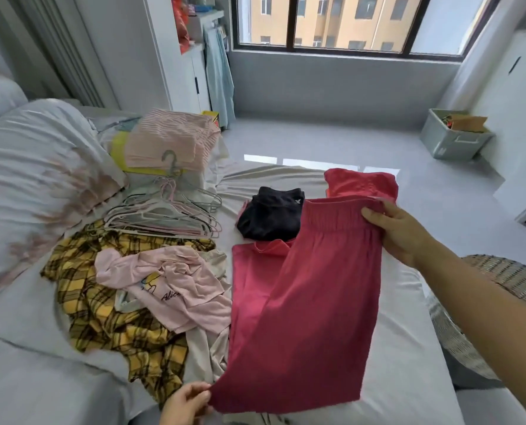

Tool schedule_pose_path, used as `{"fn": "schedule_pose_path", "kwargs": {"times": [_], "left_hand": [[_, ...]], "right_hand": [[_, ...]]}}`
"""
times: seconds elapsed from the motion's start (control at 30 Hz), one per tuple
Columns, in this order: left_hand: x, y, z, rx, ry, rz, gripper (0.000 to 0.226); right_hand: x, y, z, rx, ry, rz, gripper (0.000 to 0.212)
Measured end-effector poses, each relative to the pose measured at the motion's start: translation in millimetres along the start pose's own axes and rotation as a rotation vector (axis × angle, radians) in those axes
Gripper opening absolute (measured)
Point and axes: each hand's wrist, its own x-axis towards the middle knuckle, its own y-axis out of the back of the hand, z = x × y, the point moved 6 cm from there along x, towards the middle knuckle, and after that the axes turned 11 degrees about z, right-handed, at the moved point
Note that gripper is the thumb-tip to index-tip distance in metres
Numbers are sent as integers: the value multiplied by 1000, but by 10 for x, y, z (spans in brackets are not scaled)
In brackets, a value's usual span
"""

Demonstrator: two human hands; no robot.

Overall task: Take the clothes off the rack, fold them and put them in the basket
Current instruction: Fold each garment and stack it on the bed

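I am stretching the red trousers flat over the bed, my right hand pinching the gathered elastic waistband and my left hand pinching a hem corner. Empty hangers are lying heaped, so I am judging the rack emptied; a yellow plaid shirt and a soft pink top are still waiting crumpled, and the woven basket is sitting beside the bed.

We see the red trousers stretched flat along the bed, elastic waistband at the far end, hem at the near edge; beside them lie a dark folded garment and a coral folded piece. Further left a yellow plaid shirt sprawls crumpled under a pale pink top; the woven basket stands right of the bed.
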Motion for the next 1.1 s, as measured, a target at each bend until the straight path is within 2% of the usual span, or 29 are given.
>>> {"fn": "schedule_pose_path", "kwargs": {"times": [0.13,0.2,0.23,0.27,0.3,0.33,0.37,0.4,0.5,0.63,0.7,0.8,0.87,0.97,1.03,1.1], "left_hand": [[584,-10,115,123,41,4,4],[859,-117,142,188,102,-62,9],[1000,-171,148,100,128,-81,12],[1155,-248,123,107,107,-147,13],[1235,-327,149,169,75,-143,11],[1325,-381,169,302,40,-90,11],[1483,-399,200,354,41,68,19],[1554,-464,243,328,30,145,25],[1627,-848,501,319,-10,173,34],[1997,-1170,692,315,-33,145,49],[2158,-1256,730,278,-2,139,59],[2416,-1318,652,214,139,132,76],[2432,-1421,675,183,212,47,70],[2348,-1597,746,116,371,-126,37],[2336,-1687,781,126,442,-169,35],[2337,-1729,844,81,439,-139,37]], "right_hand": [[933,-248,516,-140,-88,65,69],[1321,-209,967,-340,-138,202,73],[1420,-145,1236,-410,-186,282,74],[1458,-76,1523,-455,-251,339,73],[1436,-14,1828,-499,-327,360,70],[1358,48,2125,-540,-409,364,67],[1267,111,2396,-573,-492,365,64],[1161,171,2626,-590,-567,363,62],[914,323,3108,-621,-716,388,59],[1005,342,3459,-635,-722,375,57],[1156,316,3576,-608,-724,336,48],[1310,245,3699,-484,-846,261,37],[1314,191,3729,-360,-973,187,31],[1321,157,3716,-233,-1045,159,28],[1335,176,3668,-174,-1017,196,21],[1315,188,3603,-114,-993,224,15]]}}
